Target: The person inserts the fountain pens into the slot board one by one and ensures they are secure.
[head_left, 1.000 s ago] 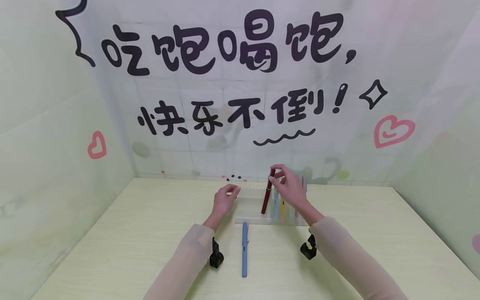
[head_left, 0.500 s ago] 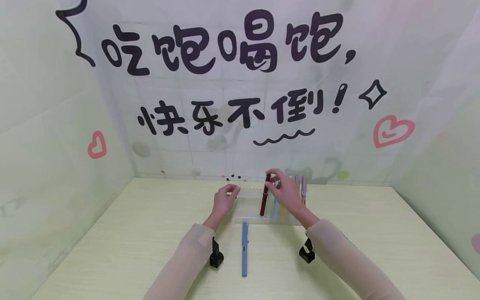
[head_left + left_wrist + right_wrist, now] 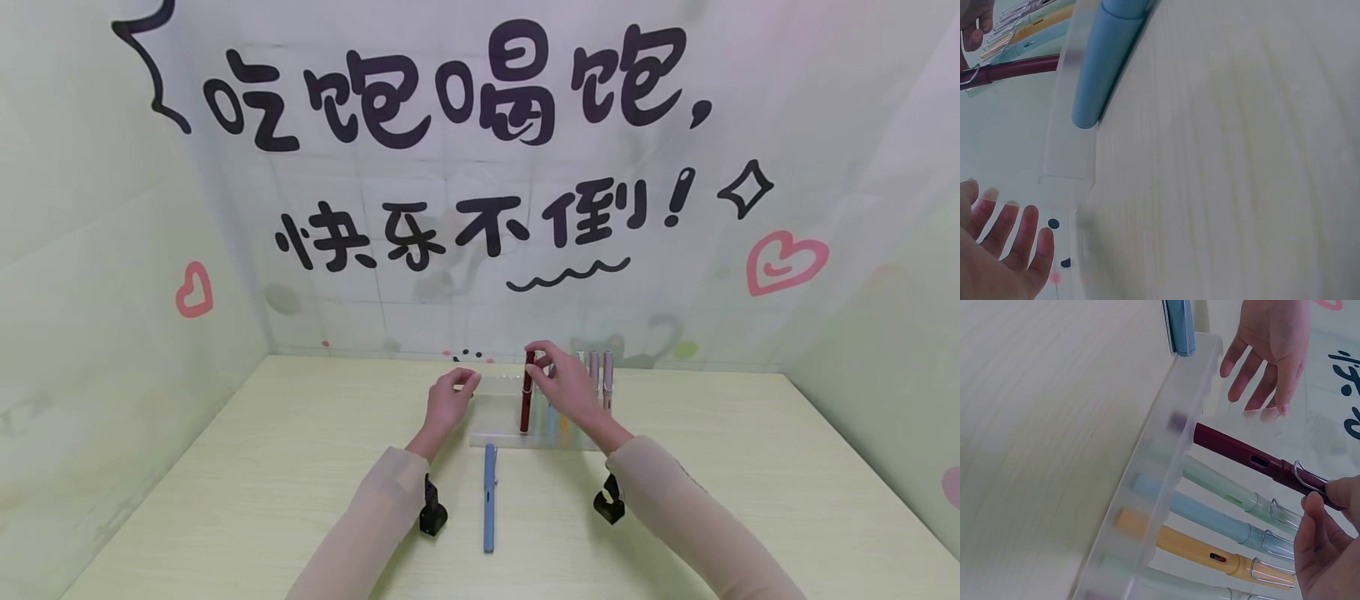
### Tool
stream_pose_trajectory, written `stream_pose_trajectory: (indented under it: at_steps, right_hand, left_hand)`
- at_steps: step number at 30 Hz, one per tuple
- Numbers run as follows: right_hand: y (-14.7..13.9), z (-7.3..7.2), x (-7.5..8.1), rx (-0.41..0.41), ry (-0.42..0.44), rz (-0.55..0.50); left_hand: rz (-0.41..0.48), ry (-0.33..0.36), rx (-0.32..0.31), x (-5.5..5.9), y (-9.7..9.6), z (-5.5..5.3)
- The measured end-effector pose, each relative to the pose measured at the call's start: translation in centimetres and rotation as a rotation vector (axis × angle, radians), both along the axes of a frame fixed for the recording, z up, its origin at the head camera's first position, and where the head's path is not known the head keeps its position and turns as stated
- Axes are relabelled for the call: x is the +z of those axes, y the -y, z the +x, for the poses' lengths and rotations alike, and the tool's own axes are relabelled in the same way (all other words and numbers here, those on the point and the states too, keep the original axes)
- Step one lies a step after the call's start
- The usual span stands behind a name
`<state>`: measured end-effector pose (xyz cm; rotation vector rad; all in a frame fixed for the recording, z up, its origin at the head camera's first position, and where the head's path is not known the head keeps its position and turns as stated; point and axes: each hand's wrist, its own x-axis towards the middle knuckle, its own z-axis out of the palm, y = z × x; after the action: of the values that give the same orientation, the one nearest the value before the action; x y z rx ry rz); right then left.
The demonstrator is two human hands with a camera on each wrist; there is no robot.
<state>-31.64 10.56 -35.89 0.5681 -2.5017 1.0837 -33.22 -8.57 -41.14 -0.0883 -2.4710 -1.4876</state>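
My right hand (image 3: 567, 387) pinches a dark red fountain pen (image 3: 1229, 449) near its clip end. The pen stands nearly upright at the clear plastic pen rack (image 3: 498, 440), its lower end behind the rack's front lip. My left hand (image 3: 448, 404) holds the rack's left upper edge between thumb and fingers; in the left wrist view some fingers (image 3: 1022, 240) show at its end. Beside the red pen, in the right wrist view, stand a pale green pen (image 3: 1219, 481), a light blue pen (image 3: 1210, 517) and a yellow pen (image 3: 1197, 550) in the rack.
A blue pen (image 3: 489, 500) lies on the pale wooden table (image 3: 300, 467) in front of the rack. Two pinkish pens (image 3: 607, 371) stand at the rack's right end. A printed wall sheet (image 3: 420, 317) rises behind the table.
My right hand has moved a little left and down with the dark red pen, which has gone from tilted to nearly upright. The left hand and the blue pen have stayed in place.
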Motion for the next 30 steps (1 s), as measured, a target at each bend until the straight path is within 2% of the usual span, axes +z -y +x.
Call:
stream_pose_trajectory:
  at_steps: [12, 19, 22, 30]
  right_hand:
    - [0.1, -0.2, -0.1, -0.003, 0.039, 0.009]
    - [-0.2, -0.7, -0.2, -0.016, -0.025, 0.105]
    - [-0.3, -0.9, -0.4, -0.031, -0.023, 0.134]
    - [0.0, -1.0, -0.3, -0.047, 0.022, 0.192]
  left_hand:
    - [-0.004, 0.003, -0.002, -0.1, 0.0, -0.1]
    - [0.008, -0.025, -0.015, 0.0, 0.1, 0.0]
    - [0.009, -0.047, -0.023, -0.1, 0.1, 0.0]
    - [0.013, -0.046, -0.019, -0.1, 0.1, -0.1]
